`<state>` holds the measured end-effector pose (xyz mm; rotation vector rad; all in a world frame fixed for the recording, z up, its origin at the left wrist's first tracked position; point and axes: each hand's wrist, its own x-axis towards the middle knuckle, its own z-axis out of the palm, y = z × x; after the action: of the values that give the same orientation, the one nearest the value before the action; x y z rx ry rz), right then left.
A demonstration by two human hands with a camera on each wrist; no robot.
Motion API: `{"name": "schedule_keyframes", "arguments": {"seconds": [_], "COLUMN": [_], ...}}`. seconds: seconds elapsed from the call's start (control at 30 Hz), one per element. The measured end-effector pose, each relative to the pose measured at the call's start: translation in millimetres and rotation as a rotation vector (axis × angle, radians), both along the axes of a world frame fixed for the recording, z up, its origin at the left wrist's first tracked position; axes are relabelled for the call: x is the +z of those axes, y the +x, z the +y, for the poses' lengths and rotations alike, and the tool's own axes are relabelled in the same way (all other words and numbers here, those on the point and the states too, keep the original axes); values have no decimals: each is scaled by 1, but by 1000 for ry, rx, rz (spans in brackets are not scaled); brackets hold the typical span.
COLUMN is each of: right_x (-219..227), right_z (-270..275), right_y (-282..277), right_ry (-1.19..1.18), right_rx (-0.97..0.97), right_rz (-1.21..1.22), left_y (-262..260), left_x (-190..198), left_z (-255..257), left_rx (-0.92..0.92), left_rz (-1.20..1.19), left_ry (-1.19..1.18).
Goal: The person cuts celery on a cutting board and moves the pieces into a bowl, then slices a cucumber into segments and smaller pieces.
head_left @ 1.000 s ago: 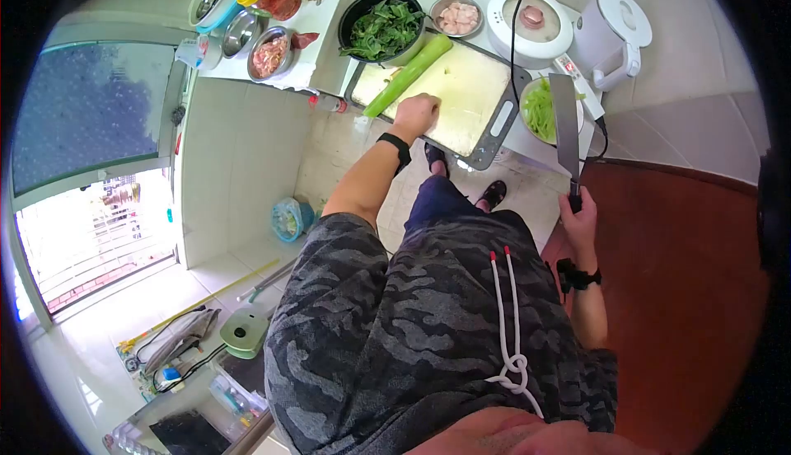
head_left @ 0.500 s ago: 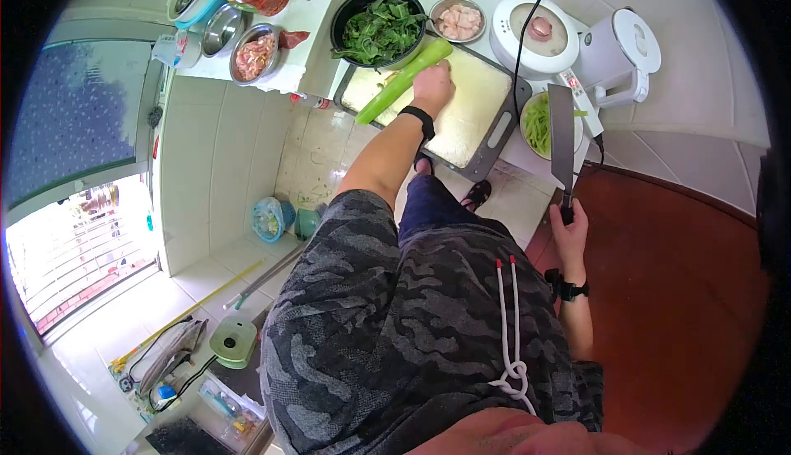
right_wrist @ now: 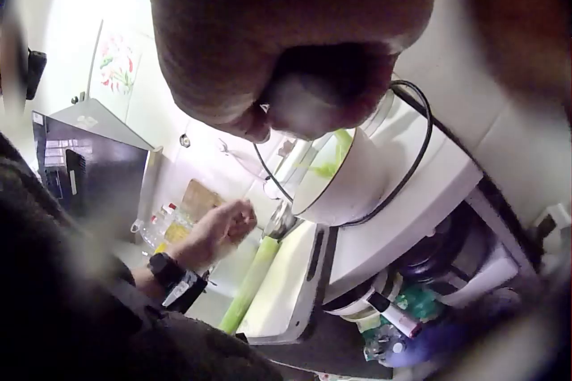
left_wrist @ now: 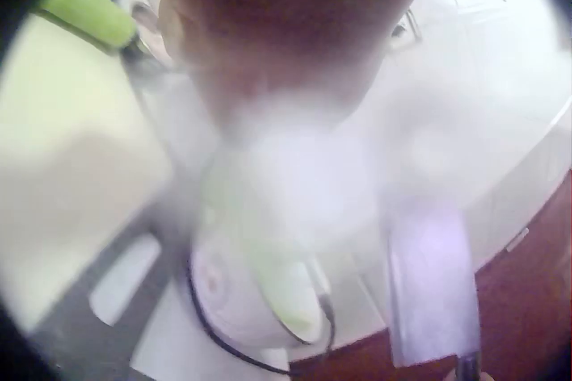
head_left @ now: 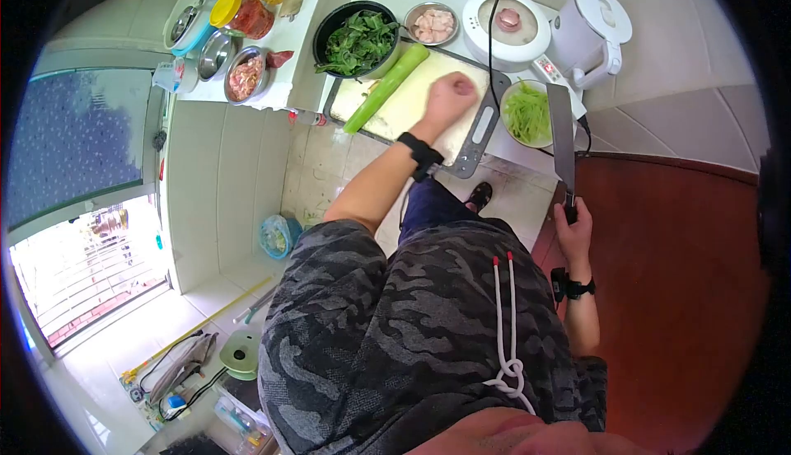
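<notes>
A cleaver (head_left: 563,133) stands out from my right hand (head_left: 574,231), which grips its black handle beyond the board's right end; the blade is beside a bowl of cut green pieces (head_left: 527,113). My left hand (head_left: 449,99) hangs over the cutting board (head_left: 461,135), fingers curled, with nothing visible in them; the right wrist view also shows this curled hand (right_wrist: 223,231). Left of it, a thick green stalk (head_left: 387,88) lies slantwise across the board, apart from the hand. In the left wrist view the cleaver blade (left_wrist: 433,287) appears at right.
Behind the board stand a pot of leafy greens (head_left: 356,43), a bowl of pale pieces (head_left: 432,24), a white round cooker (head_left: 506,30) and a white kettle (head_left: 589,30). Meat in a metal bowl (head_left: 245,77) is at left. A black cable (head_left: 494,18) hangs near the board.
My left hand has moved right across the board, away from the stalk beside which it was. My right hand still grips the cleaver, with little movement. The head view has shifted slightly.
</notes>
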<state>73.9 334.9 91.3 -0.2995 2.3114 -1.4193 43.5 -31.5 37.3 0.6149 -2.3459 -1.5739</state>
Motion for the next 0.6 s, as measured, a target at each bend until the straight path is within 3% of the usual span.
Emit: {"name": "schedule_keyframes", "arguments": {"seconds": [0.03,0.13,0.2,0.33,0.43,0.47,0.5,0.6], "right_x": [1,3,8,15,9,9,11,6], "right_z": [3,10,14,16,17,17,15,13], "right_y": [0,0,0,0,-4,-6,-7,-10], "right_ry": [-18,-45,-49,-66,-99,-88,-88,-53], "right_rx": [-3,-10,-12,-24,5,19,27,33], "right_rz": [34,88,107,84,89,77,81,81], "left_y": [-10,-34,-39,-35,-34,-36,-35,-26], "left_x": [11,0,-9,4,1,-18,-12,14], "left_z": [23,75,87,83,79,81,82,82], "left_rx": [-53,-183,-430,-373,-366,-400,-434,-526], "left_rz": [49,148,112,118,-18,69,157,19], "left_ry": [59,-52,-602,-524,-536,-570,-602,-581]}}
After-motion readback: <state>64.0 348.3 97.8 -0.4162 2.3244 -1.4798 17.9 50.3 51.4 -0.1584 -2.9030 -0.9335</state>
